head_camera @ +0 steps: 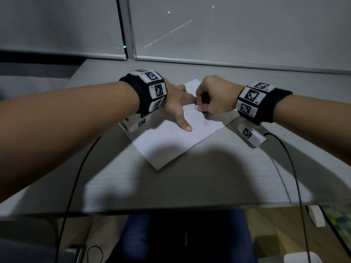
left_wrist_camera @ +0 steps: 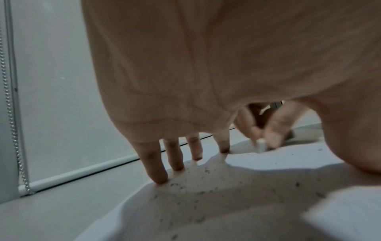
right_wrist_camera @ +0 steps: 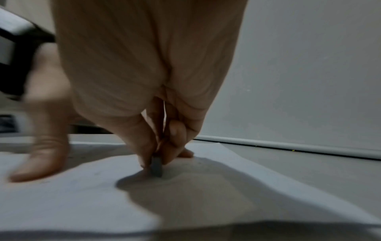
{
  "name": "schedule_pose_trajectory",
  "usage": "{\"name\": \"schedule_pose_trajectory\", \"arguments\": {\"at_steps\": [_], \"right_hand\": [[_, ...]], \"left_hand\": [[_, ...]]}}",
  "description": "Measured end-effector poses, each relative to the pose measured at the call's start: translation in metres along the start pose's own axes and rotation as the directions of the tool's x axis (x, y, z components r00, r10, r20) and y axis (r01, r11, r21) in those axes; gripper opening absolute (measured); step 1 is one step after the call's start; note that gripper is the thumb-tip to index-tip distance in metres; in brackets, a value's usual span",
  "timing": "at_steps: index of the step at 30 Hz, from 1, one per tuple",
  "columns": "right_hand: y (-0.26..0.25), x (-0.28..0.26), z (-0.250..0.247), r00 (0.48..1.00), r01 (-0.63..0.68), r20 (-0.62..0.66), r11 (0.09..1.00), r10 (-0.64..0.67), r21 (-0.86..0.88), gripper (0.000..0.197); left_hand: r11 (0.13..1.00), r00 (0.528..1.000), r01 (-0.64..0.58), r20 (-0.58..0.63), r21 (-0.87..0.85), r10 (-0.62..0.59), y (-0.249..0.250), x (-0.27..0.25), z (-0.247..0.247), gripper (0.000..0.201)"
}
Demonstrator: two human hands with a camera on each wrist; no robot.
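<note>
Both hands worked over the paper [head_camera: 171, 147] on the table [head_camera: 190, 188]. Left hand [head_camera: 173, 103] was flat, fingers spread straight, pressing it down. Right hand [head_camera: 214, 95] pinched a small eraser [right_wrist_camera: 156, 166], tip touching the paper beside the left fingertips.

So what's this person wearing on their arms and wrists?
No sleeves or gloves; the left hand and right hand are bare. Black fabric bands, left band and right band, carry white square tiles printed with black-and-white marker codes. Beneath hang white marked blocks, left block and right block, each trailing a black cable.
</note>
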State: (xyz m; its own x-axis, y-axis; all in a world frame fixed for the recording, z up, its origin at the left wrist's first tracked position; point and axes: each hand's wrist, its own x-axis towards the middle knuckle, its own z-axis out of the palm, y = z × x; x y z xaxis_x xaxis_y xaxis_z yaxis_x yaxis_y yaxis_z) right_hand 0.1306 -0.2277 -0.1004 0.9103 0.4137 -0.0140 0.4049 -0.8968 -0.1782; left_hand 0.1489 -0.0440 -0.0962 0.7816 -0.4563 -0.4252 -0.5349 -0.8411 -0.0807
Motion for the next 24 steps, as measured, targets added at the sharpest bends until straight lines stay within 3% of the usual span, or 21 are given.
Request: {"name": "schedule_pose_trajectory", "arguments": {"at_steps": [5, 11, 14, 17, 24], "right_hand": [[-0.008, -0.013, 0.002, 0.993, 0.090, 0.068, 0.995, -0.093, 0.042, 0.011], [0.012, 0.002, -0.005, 1.000, -0.007, -0.005, 1.000, 0.007, -0.022, 0.007], [-0.003, -0.009, 0.003, 0.998, 0.059, 0.021, 0.998, -0.059, 0.002, 0.010], [-0.015, -0.017, 0.009, 0.990, 0.132, 0.047, 0.991, -0.134, 0.037, 0.011], [0.016, 0.009, 0.001, 0.998, -0.042, -0.045, 0.999, 0.043, 0.021, 0.007]], "left_hand": [[1.000, 1.000, 0.009, -0.007, -0.006, -0.009, 0.002, 0.003, -0.001, 0.128], [0.999, 1.000, 0.014, -0.009, -0.036, -0.014, 0.003, 0.000, -0.002, 0.129], [1.000, 1.000, 0.007, -0.009, 0.004, -0.007, 0.003, 0.000, -0.002, 0.135], [1.000, 1.000, 0.006, -0.016, 0.005, -0.006, 0.002, 0.003, 0.000, 0.126], [0.999, 1.000, -0.012, -0.012, -0.034, 0.012, -0.001, -0.002, 0.000, 0.126]]}}
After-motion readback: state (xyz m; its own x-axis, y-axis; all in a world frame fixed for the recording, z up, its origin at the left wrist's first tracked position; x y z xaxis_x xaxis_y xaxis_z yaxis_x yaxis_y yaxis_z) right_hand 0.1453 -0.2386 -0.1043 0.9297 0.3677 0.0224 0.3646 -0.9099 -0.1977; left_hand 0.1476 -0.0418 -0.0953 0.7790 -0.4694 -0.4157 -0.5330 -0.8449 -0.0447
